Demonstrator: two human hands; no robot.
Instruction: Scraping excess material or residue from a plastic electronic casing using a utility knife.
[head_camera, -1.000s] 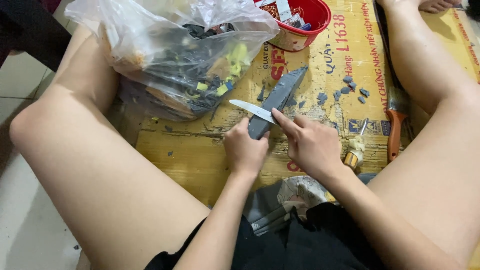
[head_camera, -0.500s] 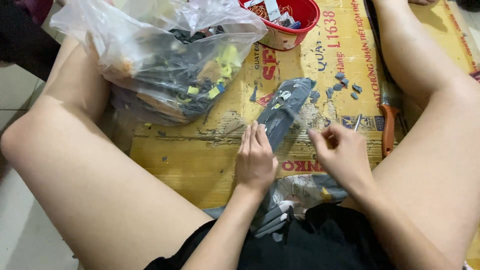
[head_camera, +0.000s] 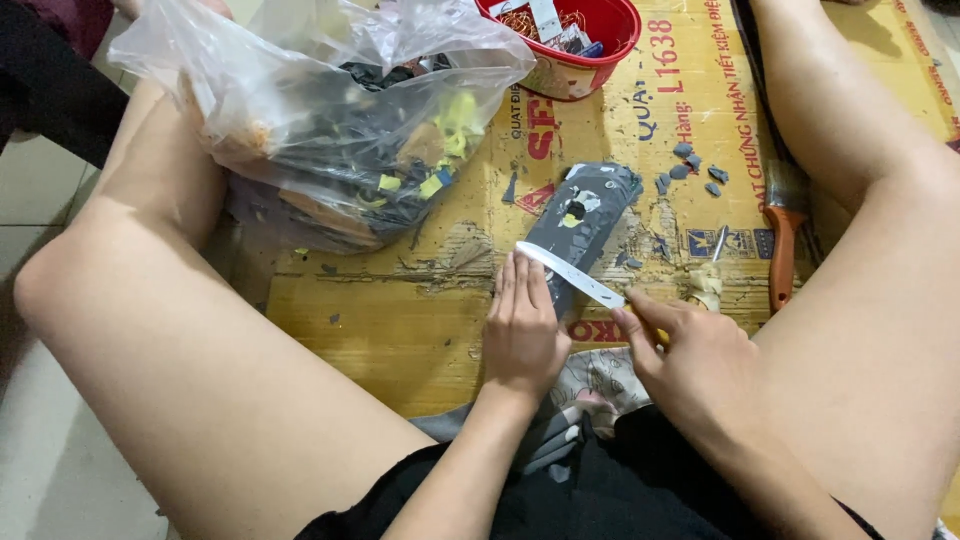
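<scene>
A long dark grey strip of material (head_camera: 583, 222) lies on the yellow cardboard sheet (head_camera: 400, 330) between my legs. My left hand (head_camera: 522, 330) rests flat on its near end, fingers together. My right hand (head_camera: 690, 355) grips a knife (head_camera: 572, 275) by its handle. The pale blade points left and lies across the strip just above my left fingers. Small grey scraps (head_camera: 690, 165) are scattered beyond the strip.
A clear plastic bag (head_camera: 330, 110) full of dark and yellow pieces sits at the left. A red bowl (head_camera: 570, 40) with metal bits stands at the back. An orange-handled tool (head_camera: 783, 240) lies by my right leg. Cloth (head_camera: 590, 385) lies in my lap.
Half a second ago both hands lay empty-looking beside the strip. Now my right hand holds the knife across the strip again, with my left hand pressed on the near end.
</scene>
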